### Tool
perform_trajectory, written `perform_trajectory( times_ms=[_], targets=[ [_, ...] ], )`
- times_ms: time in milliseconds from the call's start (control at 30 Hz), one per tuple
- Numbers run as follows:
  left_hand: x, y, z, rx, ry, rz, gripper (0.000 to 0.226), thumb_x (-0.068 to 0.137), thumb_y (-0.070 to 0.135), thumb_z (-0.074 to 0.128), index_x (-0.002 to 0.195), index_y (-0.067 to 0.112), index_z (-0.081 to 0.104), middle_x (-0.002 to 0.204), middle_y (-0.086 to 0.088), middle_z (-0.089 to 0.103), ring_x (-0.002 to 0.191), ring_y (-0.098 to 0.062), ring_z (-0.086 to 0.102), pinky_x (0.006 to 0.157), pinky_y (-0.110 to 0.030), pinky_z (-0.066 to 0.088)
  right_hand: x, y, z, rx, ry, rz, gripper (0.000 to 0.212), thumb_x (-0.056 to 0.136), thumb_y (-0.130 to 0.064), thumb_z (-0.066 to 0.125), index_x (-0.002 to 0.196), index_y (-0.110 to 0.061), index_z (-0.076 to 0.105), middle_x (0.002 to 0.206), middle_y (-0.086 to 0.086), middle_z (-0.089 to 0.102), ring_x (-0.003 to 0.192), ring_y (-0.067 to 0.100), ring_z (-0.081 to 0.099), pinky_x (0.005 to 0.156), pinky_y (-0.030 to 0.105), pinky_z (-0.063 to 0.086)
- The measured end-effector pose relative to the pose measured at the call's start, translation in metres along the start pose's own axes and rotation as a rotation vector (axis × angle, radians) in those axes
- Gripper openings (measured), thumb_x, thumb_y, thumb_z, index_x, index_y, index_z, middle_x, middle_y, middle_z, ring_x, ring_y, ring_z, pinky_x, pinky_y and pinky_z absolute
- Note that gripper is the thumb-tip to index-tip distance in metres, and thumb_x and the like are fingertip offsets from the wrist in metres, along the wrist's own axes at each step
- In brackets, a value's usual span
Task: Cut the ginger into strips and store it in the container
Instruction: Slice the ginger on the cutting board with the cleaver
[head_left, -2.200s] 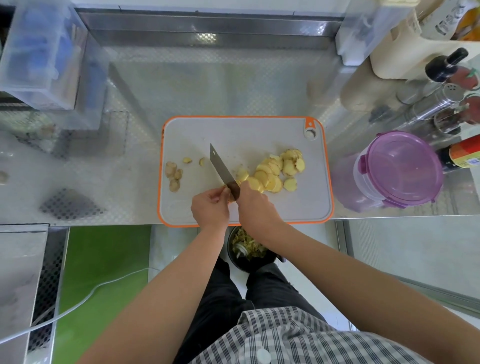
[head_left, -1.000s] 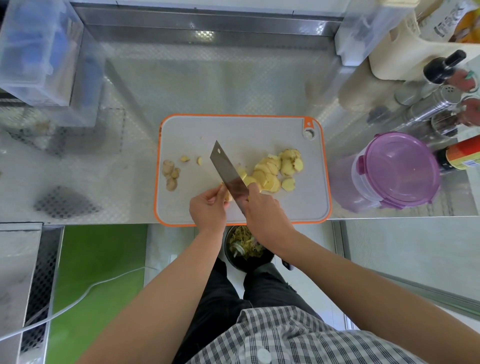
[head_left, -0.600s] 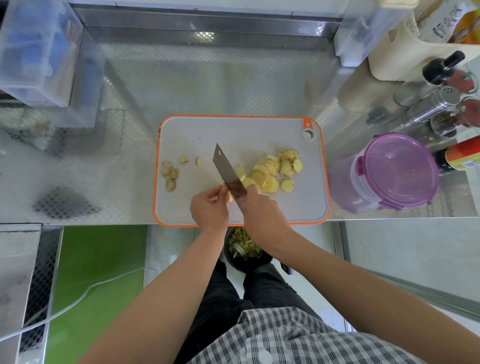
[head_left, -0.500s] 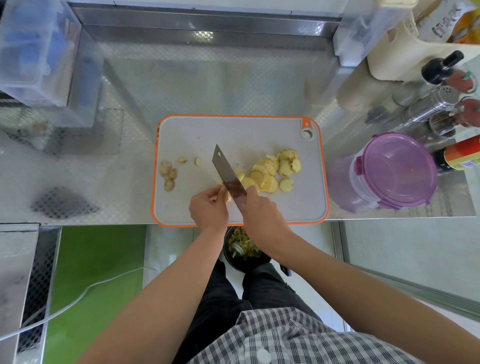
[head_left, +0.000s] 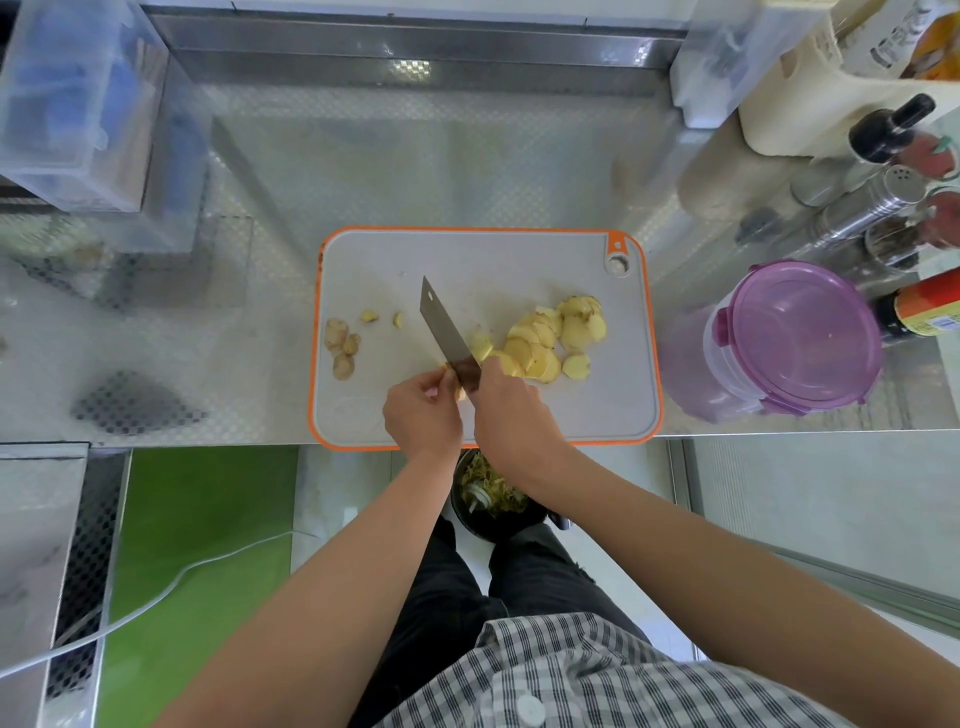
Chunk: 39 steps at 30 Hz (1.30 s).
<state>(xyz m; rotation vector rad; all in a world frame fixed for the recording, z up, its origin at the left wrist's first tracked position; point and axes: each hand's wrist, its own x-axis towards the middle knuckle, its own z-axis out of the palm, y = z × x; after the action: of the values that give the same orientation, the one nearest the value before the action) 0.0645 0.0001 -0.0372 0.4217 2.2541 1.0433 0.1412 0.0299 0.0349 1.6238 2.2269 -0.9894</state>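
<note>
Near the front edge of the cutting board (head_left: 467, 260), pinched a small ginger stub (head_left: 458, 388) between the curled thumb and fingertips of the left hand (head_left: 423, 413). Gripped the knife (head_left: 444, 327) in the right hand (head_left: 511, 415), fingers curled about the dark handle, one fingertip up against the heel of the blade. Held the blade angled away to the upper left, heel just beside the stub, tip over bare board. Could not tell whether the edge was touching the stub or merely close.

Found most of the ginger lying as flat rounds (head_left: 550, 340), heaped and overlapping just right of the blade. Saw a few knobbly offcuts (head_left: 340, 345) well apart on the board's left side. Saw no strips, so judged the work at the slicing stage, well short of half done. Noted the container (head_left: 800, 338) on the counter (head_left: 467, 156) right of the board, purple lid on. Noticed also a bowl of peelings (head_left: 491, 499) below the counter's front edge.

Judged the ginger light, firm and fibrous, damp on its cut faces and thus apt to slide. Reckoned the stub too small for a flat-handed hold, so best taken at its far end, fingertips tucked back from the edge. Judged the rounds stiff enough for stacking: best pressed from above in a short pile for cutting, then gathered as strips by pinching or by scooping on the blade.
</note>
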Motion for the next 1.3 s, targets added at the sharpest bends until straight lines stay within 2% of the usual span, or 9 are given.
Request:
perform_trajectory(
  times_ms=[100, 300, 400, 500, 667, 767, 933, 1167, 1300],
  targets=[
    [0.002, 0.002, 0.000, -0.002, 0.000, -0.008, 0.017, 0.089, 0.022, 0.066, 0.098, 0.012, 0.076, 0.087, -0.008, 0.074, 0.084, -0.022, 0.068, 0.078, -0.032, 0.051, 0.006, -0.006, -0.002, 0.011, -0.001, 0.000, 0.019, 0.093, 0.001, 0.041, 0.110, -0.009, 0.037, 0.077, 0.003, 0.046, 0.074, 0.024, 0.046, 0.061, 0.032, 0.035],
    [-0.001, 0.002, -0.002, 0.006, 0.004, 0.013, 0.018, 0.090, 0.019, 0.065, 0.101, 0.009, 0.075, 0.092, -0.010, 0.074, 0.088, -0.023, 0.067, 0.074, -0.024, 0.044, -0.010, 0.008, 0.005, -0.033, -0.004, 0.011, 0.021, 0.093, 0.002, 0.040, 0.094, -0.014, 0.027, 0.067, -0.001, 0.036, 0.059, 0.018, 0.039, 0.050, 0.026, 0.028],
    [-0.002, 0.002, -0.003, 0.011, 0.010, 0.003, 0.018, 0.089, 0.019, 0.065, 0.100, 0.010, 0.075, 0.091, -0.010, 0.074, 0.087, -0.022, 0.067, 0.074, -0.025, 0.044, 0.002, -0.001, 0.005, 0.018, 0.008, 0.003, 0.011, 0.096, -0.004, 0.041, 0.104, -0.010, 0.035, 0.076, 0.001, 0.044, 0.072, 0.023, 0.046, 0.061, 0.032, 0.034],
    [0.000, 0.002, -0.002, 0.000, 0.013, -0.005, 0.017, 0.088, 0.020, 0.066, 0.098, 0.011, 0.076, 0.088, -0.009, 0.074, 0.085, -0.023, 0.068, 0.076, -0.029, 0.048, 0.008, -0.005, 0.005, 0.024, 0.006, 0.000, 0.015, 0.097, -0.006, 0.042, 0.111, -0.007, 0.038, 0.080, 0.004, 0.047, 0.079, 0.026, 0.053, 0.062, 0.033, 0.035],
    [0.000, 0.000, -0.003, -0.015, 0.002, 0.018, 0.016, 0.089, 0.016, 0.065, 0.099, 0.009, 0.076, 0.089, -0.011, 0.074, 0.085, -0.023, 0.068, 0.077, -0.029, 0.050, -0.005, 0.006, 0.011, -0.005, 0.007, -0.008, 0.022, 0.092, 0.003, 0.041, 0.108, -0.011, 0.035, 0.068, -0.002, 0.036, 0.072, 0.024, 0.046, 0.060, 0.033, 0.035],
    [0.000, 0.002, -0.002, -0.019, -0.007, 0.013, 0.015, 0.088, 0.017, 0.065, 0.095, 0.011, 0.077, 0.085, -0.010, 0.074, 0.083, -0.024, 0.068, 0.078, -0.034, 0.052, 0.006, 0.000, 0.010, 0.024, -0.012, 0.003, 0.021, 0.092, 0.004, 0.041, 0.097, -0.014, 0.031, 0.068, 0.000, 0.038, 0.071, 0.023, 0.045, 0.058, 0.033, 0.034],
    [0.002, 0.002, -0.004, 0.022, 0.004, 0.029, 0.018, 0.090, 0.019, 0.065, 0.100, 0.009, 0.076, 0.088, -0.010, 0.074, 0.082, -0.023, 0.067, 0.073, -0.027, 0.047, 0.004, 0.015, 0.022, 0.060, 0.017, -0.010, 0.019, 0.094, 0.000, 0.039, 0.093, -0.015, 0.027, 0.066, 0.000, 0.041, 0.065, 0.027, 0.045, 0.053, 0.032, 0.031],
    [0.005, -0.006, -0.002, -0.058, -0.011, -0.018, 0.019, 0.089, 0.023, 0.066, 0.096, 0.010, 0.077, 0.084, -0.008, 0.074, 0.081, -0.022, 0.069, 0.079, -0.037, 0.054, 0.008, 0.011, 0.013, 0.055, 0.052, -0.050, 0.015, 0.097, -0.006, 0.041, 0.096, -0.015, 0.029, 0.067, 0.000, 0.042, 0.070, 0.025, 0.048, 0.056, 0.034, 0.035],
    [0.003, -0.009, -0.002, -0.096, -0.022, -0.014, 0.018, 0.089, 0.023, 0.066, 0.094, 0.010, 0.077, 0.082, -0.007, 0.074, 0.079, -0.020, 0.070, 0.078, -0.037, 0.055, 0.002, 0.014, 0.009, 0.011, 0.026, -0.064, 0.018, 0.095, -0.002, 0.040, 0.093, -0.015, 0.028, 0.066, 0.000, 0.040, 0.059, 0.018, 0.041, 0.048, 0.028, 0.028]
  ],
)
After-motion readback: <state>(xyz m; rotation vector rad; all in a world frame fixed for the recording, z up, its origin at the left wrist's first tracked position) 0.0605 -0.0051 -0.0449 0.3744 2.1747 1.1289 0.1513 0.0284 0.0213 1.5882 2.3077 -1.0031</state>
